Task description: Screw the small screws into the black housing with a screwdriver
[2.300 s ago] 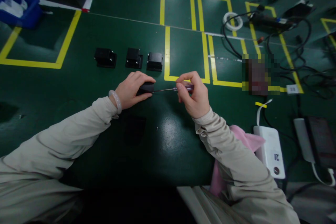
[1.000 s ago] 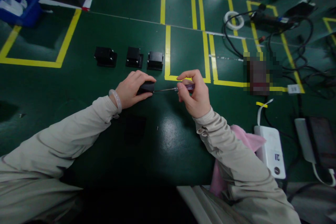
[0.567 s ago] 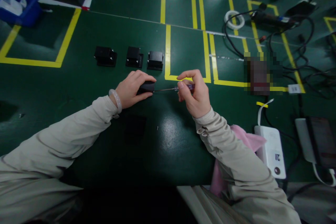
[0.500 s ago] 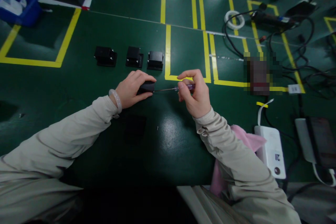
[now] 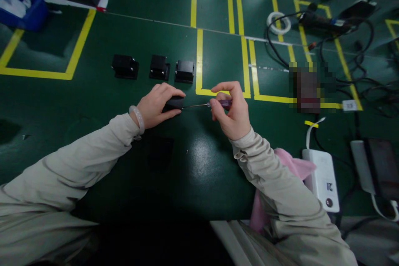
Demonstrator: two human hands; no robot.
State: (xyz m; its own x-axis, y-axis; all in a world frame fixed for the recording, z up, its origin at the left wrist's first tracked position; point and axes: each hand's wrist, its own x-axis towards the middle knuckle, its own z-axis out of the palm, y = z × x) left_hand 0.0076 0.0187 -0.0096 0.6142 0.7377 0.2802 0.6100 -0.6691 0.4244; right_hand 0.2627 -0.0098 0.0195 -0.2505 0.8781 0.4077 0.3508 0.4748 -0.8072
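Note:
My left hand (image 5: 156, 106) is wrapped round a black block-shaped part (image 5: 175, 102) on the green table, its thumb and fingers on opposite sides. A screwdriver (image 5: 225, 103) with a purplish handle lies in my right hand (image 5: 233, 112), pinched between thumb and fingers. Its thin shaft points left, and the tip meets the right end of the part. Beyond my left hand stand three similar black parts with small shiny screws: one on the left (image 5: 125, 66), one in the middle (image 5: 159, 67) and one on the right (image 5: 184, 71). A tiny screw (image 5: 187, 152) rests nearer to me.
A dark flat piece (image 5: 160, 149) lies below my left hand. At far left is a blue bin (image 5: 23, 4). To the right are a tape roll (image 5: 278, 23), tangled black cables, a pink cloth (image 5: 293, 163) and a white power bank (image 5: 322, 178). Yellow tape outlines mark the table.
Almost nothing differs. The fingers of my right hand have shifted very slightly on the screwdriver; my left hand and the black part stay in place.

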